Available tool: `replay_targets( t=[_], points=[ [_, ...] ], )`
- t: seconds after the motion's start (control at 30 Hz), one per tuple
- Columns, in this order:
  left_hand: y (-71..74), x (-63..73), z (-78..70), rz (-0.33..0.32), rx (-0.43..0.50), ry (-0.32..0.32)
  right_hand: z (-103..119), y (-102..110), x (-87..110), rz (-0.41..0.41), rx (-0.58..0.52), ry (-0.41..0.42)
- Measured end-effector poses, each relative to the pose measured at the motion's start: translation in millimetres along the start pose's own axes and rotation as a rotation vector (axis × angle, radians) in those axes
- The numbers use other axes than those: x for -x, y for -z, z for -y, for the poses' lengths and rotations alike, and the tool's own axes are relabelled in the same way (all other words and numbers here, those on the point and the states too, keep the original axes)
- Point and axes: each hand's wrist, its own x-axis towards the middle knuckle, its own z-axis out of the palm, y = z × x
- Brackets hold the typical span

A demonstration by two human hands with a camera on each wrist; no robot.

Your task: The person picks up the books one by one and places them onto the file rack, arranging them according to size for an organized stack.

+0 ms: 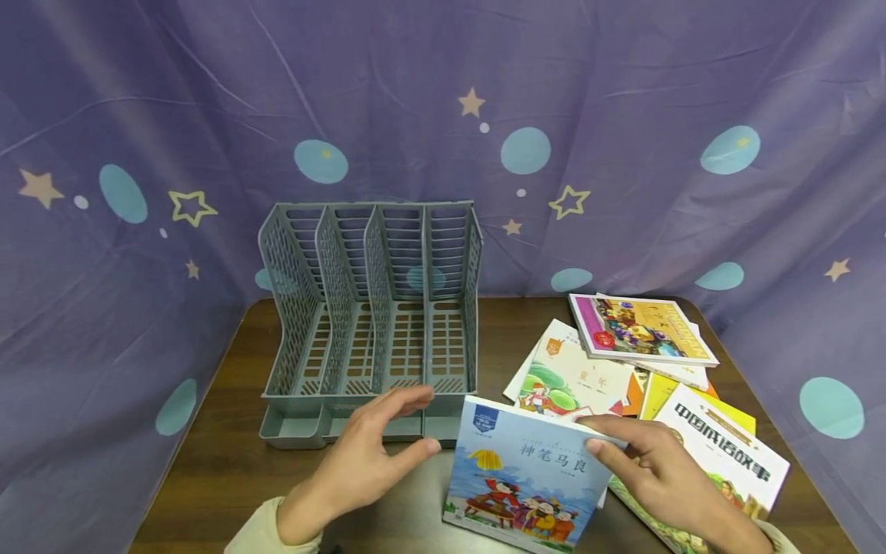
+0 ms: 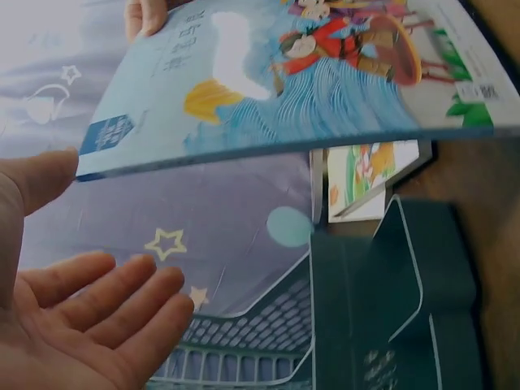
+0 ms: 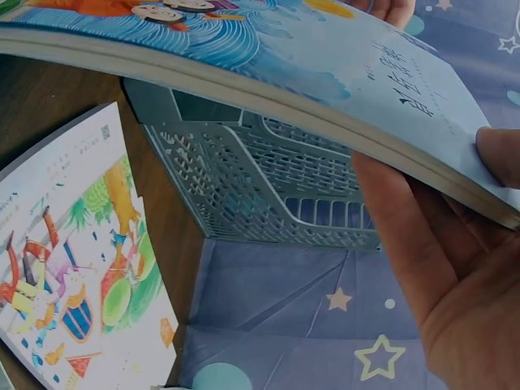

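- One blue picture book, tilted over the bench, near the grey rack; the right hand has its grip pinched on the upper right corner.
- One left hand, grip spread, holding nothing, beside the book.
- Hazard: swinging or slipping, from single-corner support.
- Hazard: snagging the loose books, from low carriage.
- Right-wrist view only: page edges, fingers beneath.
- Left-wrist view only: blue spine.

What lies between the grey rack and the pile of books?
In the head view, bare tabletop lies between the rack and the pile; the blue book in the right hand hides the nearer end.
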Motion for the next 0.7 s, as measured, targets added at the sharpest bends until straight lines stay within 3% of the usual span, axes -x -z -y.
replay_targets(
  t=[0.2, 0.37, 0.57, 0.7],
  points=[
    [-12.6, -3.5, -4.2, 0.06, 0.155, -0.101, 8, 0, -3.8, -0.006, 0.088, 0.076],
    [-25.3, -7.8, -7.3, 0.108, 0.292, -0.107, 10, 2, -3.5, 0.018, 0.049, 0.133],
    [-29.8, -3.4, -4.5, 0.082, 0.322, -0.135, 9, -3, -6.9, 0.085, 0.02, 0.14],
    [-27.8, -0.8, -2.8, 0.104, 0.326, -0.135, 8, -7, -8.5, 0.083, 0.021, 0.152]
  ],
)
